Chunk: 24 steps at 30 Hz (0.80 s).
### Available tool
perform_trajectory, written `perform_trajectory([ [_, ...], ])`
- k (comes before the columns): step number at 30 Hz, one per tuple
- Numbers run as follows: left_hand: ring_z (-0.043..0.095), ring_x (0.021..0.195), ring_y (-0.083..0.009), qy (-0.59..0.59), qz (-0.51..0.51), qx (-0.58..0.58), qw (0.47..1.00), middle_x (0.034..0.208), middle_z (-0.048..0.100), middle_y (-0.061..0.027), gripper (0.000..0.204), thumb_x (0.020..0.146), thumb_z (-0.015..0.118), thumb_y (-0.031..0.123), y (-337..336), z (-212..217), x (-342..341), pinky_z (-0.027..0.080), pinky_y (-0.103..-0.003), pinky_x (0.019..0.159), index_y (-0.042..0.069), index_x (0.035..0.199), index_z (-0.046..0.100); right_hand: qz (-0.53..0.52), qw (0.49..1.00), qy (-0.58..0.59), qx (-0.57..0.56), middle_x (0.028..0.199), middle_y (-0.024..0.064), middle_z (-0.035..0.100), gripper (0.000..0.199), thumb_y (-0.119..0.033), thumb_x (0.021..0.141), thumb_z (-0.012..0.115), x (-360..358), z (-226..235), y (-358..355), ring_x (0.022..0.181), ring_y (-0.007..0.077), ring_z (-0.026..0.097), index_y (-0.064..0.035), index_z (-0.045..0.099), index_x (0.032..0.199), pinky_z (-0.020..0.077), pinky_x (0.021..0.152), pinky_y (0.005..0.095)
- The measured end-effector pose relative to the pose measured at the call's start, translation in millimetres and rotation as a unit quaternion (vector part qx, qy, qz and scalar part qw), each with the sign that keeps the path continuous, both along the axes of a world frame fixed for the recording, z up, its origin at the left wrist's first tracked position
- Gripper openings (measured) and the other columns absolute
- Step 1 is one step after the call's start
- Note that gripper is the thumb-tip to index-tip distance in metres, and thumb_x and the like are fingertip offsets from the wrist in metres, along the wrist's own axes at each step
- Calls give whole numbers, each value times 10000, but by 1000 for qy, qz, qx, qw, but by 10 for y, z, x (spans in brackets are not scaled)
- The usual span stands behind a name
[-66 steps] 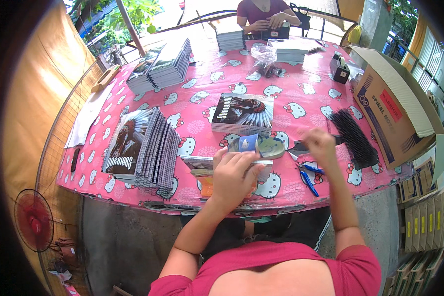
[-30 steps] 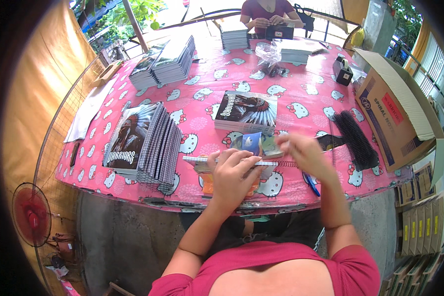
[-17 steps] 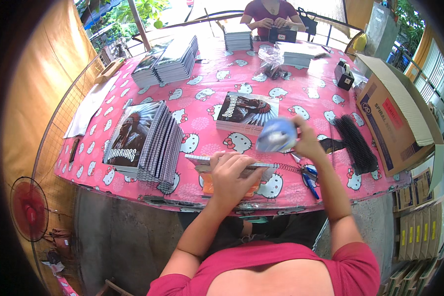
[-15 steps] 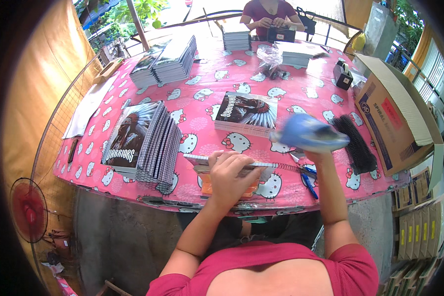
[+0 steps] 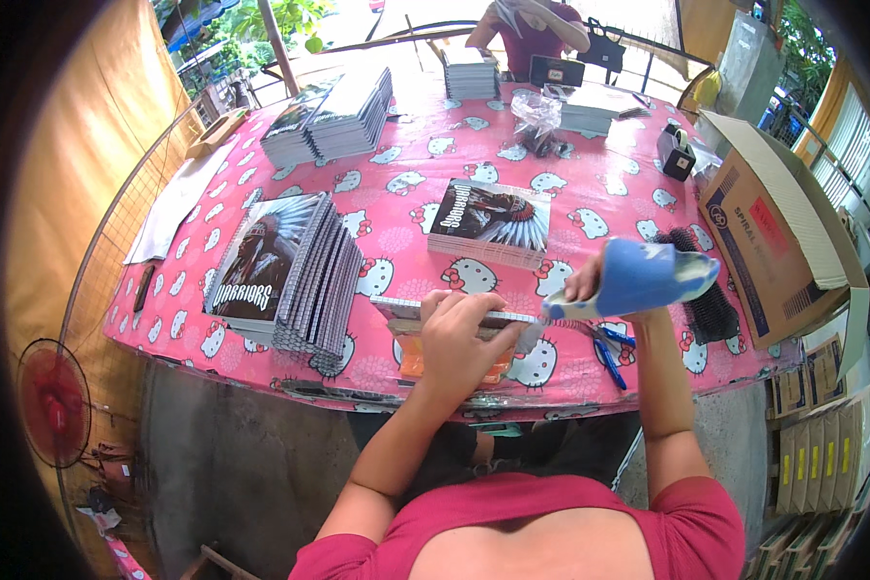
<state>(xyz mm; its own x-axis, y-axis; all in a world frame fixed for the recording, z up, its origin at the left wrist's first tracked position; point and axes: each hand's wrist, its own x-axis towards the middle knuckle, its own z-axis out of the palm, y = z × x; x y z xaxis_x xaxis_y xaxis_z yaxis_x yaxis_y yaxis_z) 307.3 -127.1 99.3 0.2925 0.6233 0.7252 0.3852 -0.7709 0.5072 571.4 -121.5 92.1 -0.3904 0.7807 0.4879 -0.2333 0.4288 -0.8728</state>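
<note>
My left hand (image 5: 459,329) is closed on a notebook (image 5: 396,307) near the table's front edge, its long edge turned up. A wire spiral sticks out from the notebook's right end, by the sandal's tip. An orange thing (image 5: 411,358) sits below the notebook, mostly hidden by my hand. In my right hand (image 5: 585,278) is a blue and white slide sandal (image 5: 652,275), held level over the table right of the notebook. Its toe end or heel end touches or nearly touches the notebook's right end; I cannot tell which. Blue-handled pliers (image 5: 609,362) lie under my right forearm.
Notebook stacks stand at left (image 5: 261,256), centre (image 5: 488,222) and back left (image 5: 329,116). Black spiral coils (image 5: 710,309) and an open carton (image 5: 778,232) are at right. A tape dispenser (image 5: 677,153) stands behind. Across the table (image 5: 396,242) sits another person (image 5: 532,39).
The sandal, blurred before, has moved slightly right and turned, its end now by the notebook's right end. My left hand keeps its hold. The person opposite has raised their hands.
</note>
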Motion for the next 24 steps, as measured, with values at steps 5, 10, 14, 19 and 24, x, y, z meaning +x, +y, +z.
perform_trajectory([
  [5, 608, 717, -218, 6, 12, 4, 1000, 724, 647, -38, 244, 633, 820, 211, -14, -20, -55, 384, -382, 832, 90, 763, 652, -208, 968, -138, 36, 853, 78, 657, 338, -30, 696, 742, 13, 28, -87, 749, 145, 619, -26, 610, 1007, 506, 693, 303],
  [10, 602, 710, -219, 1, 12, -3, 1000, 717, 645, -41, 245, 624, 829, 201, -2, -15, 20, 382, -372, 830, 88, 756, 657, -350, 841, -413, -6, 877, 121, 655, 381, -37, 629, 726, 24, -338, 11, 840, 182, 631, -19, 609, 991, 489, 754, 341],
  [14, 607, 718, -214, 10, 16, -1, 1000, 736, 659, -47, 258, 608, 846, 183, -15, 10, 8, 384, -346, 820, 82, 765, 669, -387, 785, -470, 112, 960, 148, 669, 373, -128, 707, 742, 35, -408, -118, 885, 252, 647, -11, 627, 1042, 493, 793, 358],
  [19, 608, 717, -209, 14, 25, 2, 1000, 739, 660, -45, 259, 610, 845, 184, -7, -20, 2, 383, -349, 820, 83, 770, 670, -309, 912, -271, -22, 913, 131, 659, 192, -114, 810, 680, -534, 300, -543, 784, 285, 639, 6, 672, 960, 499, 705, 339],
  [24, 603, 709, -218, 6, 18, -4, 1000, 711, 641, -31, 244, 632, 823, 205, -18, -19, 13, 382, -388, 847, 95, 769, 654, -408, 859, -302, 66, 787, 109, 597, 142, -70, 776, 697, -791, 307, -754, 719, 254, 609, -9, 642, 893, 482, 649, 332],
])
